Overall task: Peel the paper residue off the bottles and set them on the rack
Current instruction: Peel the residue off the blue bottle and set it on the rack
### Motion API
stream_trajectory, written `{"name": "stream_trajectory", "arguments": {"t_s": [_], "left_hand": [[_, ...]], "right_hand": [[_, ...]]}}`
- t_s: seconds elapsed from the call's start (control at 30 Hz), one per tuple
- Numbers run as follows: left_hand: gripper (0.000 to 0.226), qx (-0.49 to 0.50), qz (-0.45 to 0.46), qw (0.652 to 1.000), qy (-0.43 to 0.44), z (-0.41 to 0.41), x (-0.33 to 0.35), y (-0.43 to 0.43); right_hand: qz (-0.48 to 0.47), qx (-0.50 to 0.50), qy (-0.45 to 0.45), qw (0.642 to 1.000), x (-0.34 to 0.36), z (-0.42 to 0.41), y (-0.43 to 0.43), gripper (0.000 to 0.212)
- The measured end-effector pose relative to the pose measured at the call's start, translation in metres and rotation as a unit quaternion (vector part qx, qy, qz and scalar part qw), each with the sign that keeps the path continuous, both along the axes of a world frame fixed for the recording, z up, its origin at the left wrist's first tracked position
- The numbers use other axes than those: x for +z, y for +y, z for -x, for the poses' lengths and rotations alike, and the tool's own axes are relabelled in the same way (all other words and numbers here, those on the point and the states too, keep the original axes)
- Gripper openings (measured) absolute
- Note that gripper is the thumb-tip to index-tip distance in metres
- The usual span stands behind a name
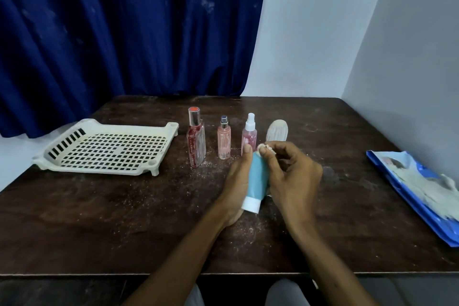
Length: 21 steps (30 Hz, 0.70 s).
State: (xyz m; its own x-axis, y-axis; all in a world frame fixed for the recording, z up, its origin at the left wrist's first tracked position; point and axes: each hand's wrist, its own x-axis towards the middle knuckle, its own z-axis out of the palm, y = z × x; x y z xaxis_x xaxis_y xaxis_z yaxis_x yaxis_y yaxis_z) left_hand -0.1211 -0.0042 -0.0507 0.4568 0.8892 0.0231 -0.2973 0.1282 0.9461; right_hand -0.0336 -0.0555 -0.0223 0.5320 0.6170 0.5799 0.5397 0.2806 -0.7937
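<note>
My left hand (237, 181) grips a light blue tube (257, 181) with a white cap pointing toward me, held just above the table. My right hand (290, 171) pinches a crumpled bit of white paper residue (266, 148) at the tube's far end. Behind my hands stand a tall red bottle (196, 141), a small pink spray bottle (224, 141) and a pink spray bottle with a white nozzle (249, 135), all streaked with paper residue. A whitish ribbed bottle (277, 130) stands to their right. The cream perforated rack (106, 146) sits empty at the left.
The dark wooden table (124, 218) is dusted with paper crumbs around the bottles. A blue plastic bag (419, 189) with white scraps on it lies at the right edge. A blue curtain hangs behind, and a white wall closes the right side.
</note>
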Motion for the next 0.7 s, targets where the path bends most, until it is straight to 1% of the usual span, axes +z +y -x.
{"name": "stream_trajectory", "arguments": {"t_s": [0.07,0.23,0.3,0.37,0.43,0.47,0.53,0.6,0.7], "left_hand": [[0.057,0.002,-0.006,1.0,-0.01,0.0,-0.002,0.001],[0.064,0.024,-0.032,0.998,-0.041,-0.001,0.0,0.005],[0.061,0.035,-0.051,0.997,-0.046,-0.001,0.001,0.004],[0.055,0.061,-0.101,0.992,-0.034,-0.002,0.002,0.004],[0.044,0.092,-0.177,0.98,-0.007,0.001,0.002,0.006],[0.038,0.106,-0.216,0.971,0.013,0.003,0.002,0.007],[0.029,0.115,-0.274,0.953,0.06,0.006,0.0,0.007],[0.026,0.106,-0.304,0.942,0.094,0.007,-0.001,0.004],[0.033,0.09,-0.336,0.919,0.183,0.012,-0.005,-0.003]], "right_hand": [[0.001,-0.004,-0.004,1.0,-0.001,-0.001,-0.004,0.004],[0.04,0.011,-0.007,0.999,-0.017,-0.002,-0.025,0.006],[0.038,0.027,0.03,0.998,-0.022,-0.003,-0.031,0.007],[0.028,0.05,0.105,0.993,-0.024,-0.003,-0.033,0.007],[0.016,0.057,0.177,0.982,-0.026,-0.003,-0.033,0.007],[0.008,0.051,0.195,0.979,-0.028,-0.002,-0.032,0.006],[0.001,0.04,0.204,0.978,-0.031,0.0,-0.032,0.006],[-0.006,0.036,0.202,0.979,-0.033,0.0,-0.032,0.006],[-0.009,0.033,0.181,0.983,-0.035,-0.001,-0.032,0.007]]}}
